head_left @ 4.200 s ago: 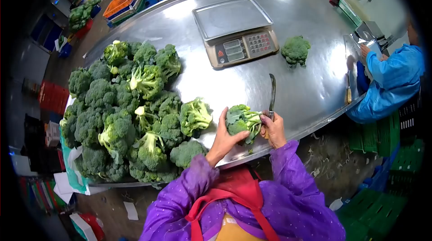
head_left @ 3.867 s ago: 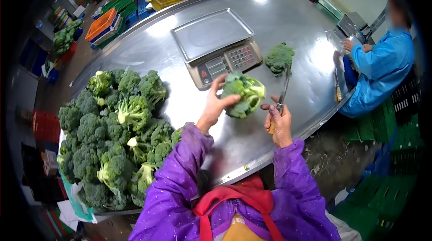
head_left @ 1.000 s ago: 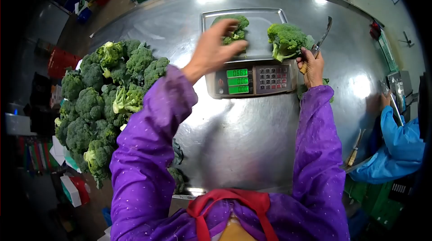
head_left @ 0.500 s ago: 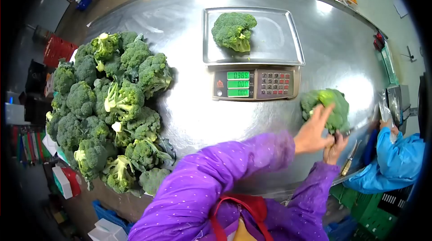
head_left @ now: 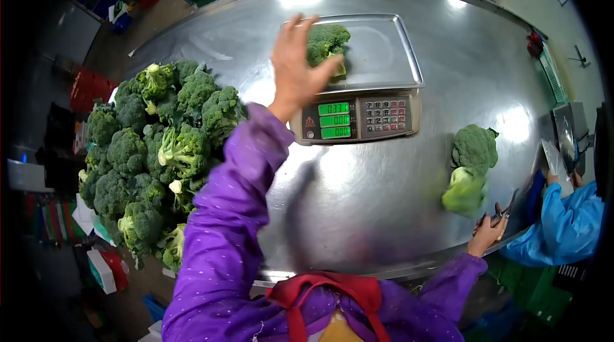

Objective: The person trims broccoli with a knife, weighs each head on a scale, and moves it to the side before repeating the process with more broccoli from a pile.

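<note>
Gently: left hand, grip apart, at broccoli on scale tray; contact unclear. Best cup it whole, no pinching. Right hand, grip clamped on knife, near worktop edge; best aimed away.

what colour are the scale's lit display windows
The display windows glow green, with dark digits; head view.
</note>
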A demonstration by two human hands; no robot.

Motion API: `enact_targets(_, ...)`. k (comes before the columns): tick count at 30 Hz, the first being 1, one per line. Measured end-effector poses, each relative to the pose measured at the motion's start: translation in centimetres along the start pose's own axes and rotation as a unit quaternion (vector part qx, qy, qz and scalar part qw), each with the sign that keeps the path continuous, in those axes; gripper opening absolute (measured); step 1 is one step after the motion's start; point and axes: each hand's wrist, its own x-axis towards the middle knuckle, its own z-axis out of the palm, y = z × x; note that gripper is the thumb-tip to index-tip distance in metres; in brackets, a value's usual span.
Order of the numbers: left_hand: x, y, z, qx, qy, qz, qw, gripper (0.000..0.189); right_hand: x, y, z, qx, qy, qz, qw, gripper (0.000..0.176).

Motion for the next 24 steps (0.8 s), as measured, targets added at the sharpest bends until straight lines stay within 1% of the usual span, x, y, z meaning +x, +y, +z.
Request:
enact_targets(1,0.8,-1.1,-0.8,0.055,-0.049,-0.013,0.997,0.080,-0.2,0.3,-0.2,0.007,0.000,0.003,1.000,0.038)
enact_targets(3,1.6,-3.4,0.0,0.100,-0.147,-0.052,0.983,0.088,-0.4,0.7,-0.7,0.019,-0.002,0.004,1.000,0.034)
enact_targets(4,1.6,-4.6,0.9,0.058,-0.203,-0.073,0.975,0.090,-1.4,-0.8,0.0,0.016,0.011,-0.033,0.999,0.027)
enact_targets(5,1.4,-5.6,2.0,0.015,-0.257,-0.093,0.962,0.093,-1.6,-0.6,0.0,0.018,-0.001,-0.020,1.000,0.025)
enact_targets(6,1.8,-5.4,2.7,0.015,-0.223,-0.108,0.969,0.085,-1.5,-0.4,-0.2,0.019,-0.010,-0.011,1.000,0.023)
enact_targets(8,2.0,-5.2,3.6,-0.038,-0.169,-0.148,0.974,0.078,-1.7,0.2,-0.6,0.013,-0.018,0.022,1.000,0.018)
enact_targets(9,2.2,-4.9,4.2,-0.065,-0.144,-0.167,0.973,0.075,-1.6,0.6,-0.8,0.027,-0.012,0.019,0.999,0.018)
enact_targets(10,2.4,-3.8,5.1,-0.170,-0.133,-0.183,0.959,0.071,-1.5,1.2,-1.0,0.039,-0.006,0.016,0.999,0.018)
enact_targets(11,1.5,-2.0,6.3,-0.201,-0.110,-0.158,0.960,0.072,-1.4,1.8,-1.5,0.048,-0.004,0.014,0.999,0.018)
enact_targets(12,1.1,1.1,7.1,-0.255,-0.125,-0.157,0.946,0.074,-1.3,2.2,-1.7,0.063,-0.007,0.002,0.998,0.020)
enact_targets(13,0.2,3.9,8.5,-0.291,-0.144,-0.146,0.935,0.075,-1.1,2.3,-2.0,0.049,0.008,0.022,0.999,0.021)
enact_targets(14,-1.1,7.2,9.7,-0.347,-0.154,-0.161,0.911,0.075,-0.9,2.2,-2.4,0.037,0.016,0.040,0.998,0.022)
enact_targets(15,-2.3,10.0,10.7,-0.315,-0.175,-0.123,0.925,0.075,-0.7,2.1,-2.3,0.027,0.017,0.059,0.998,0.023)
enact_targets(16,-4.1,12.5,12.2,-0.358,-0.180,-0.149,0.904,0.074,-0.6,1.6,-2.6,0.030,0.011,0.066,0.997,0.025)
enact_targets(17,-6.0,14.1,14.1,-0.365,-0.166,-0.073,0.913,0.074,-0.8,1.2,-2.7,0.047,0.013,0.042,0.998,0.027)
enact_targets(18,-9.1,15.8,16.9,-0.323,-0.187,-0.071,0.925,0.079,-0.1,2.3,-3.6,0.051,-0.002,0.032,0.998,0.027)
enact_targets(19,-12.3,17.1,18.7,-0.336,-0.221,-0.081,0.912,0.084,0.5,2.9,-4.3,0.051,0.001,0.047,0.998,0.026)
enact_targets(20,-13.5,18.4,16.9,-0.282,-0.346,-0.092,0.890,0.086,0.5,2.6,-4.5,0.015,0.011,0.058,0.998,0.024)
enact_targets(21,-13.6,18.9,15.3,-0.225,-0.464,-0.108,0.850,0.088,1.0,3.3,-5.0,-0.003,0.017,0.057,0.998,0.022)
enact_targets(22,-13.6,17.6,14.3,-0.222,-0.454,-0.072,0.860,0.089,1.0,2.9,-5.0,0.003,0.011,0.046,0.999,0.020)
enact_targets(23,-13.5,16.5,13.3,-0.222,-0.447,-0.032,0.866,0.090,-0.3,0.4,-4.0,-0.020,0.015,0.042,0.999,0.019)
enact_targets(24,-13.4,15.3,12.2,-0.221,-0.445,0.013,0.868,0.090,0.2,1.2,-4.0,-0.002,0.011,0.022,1.000,0.020)
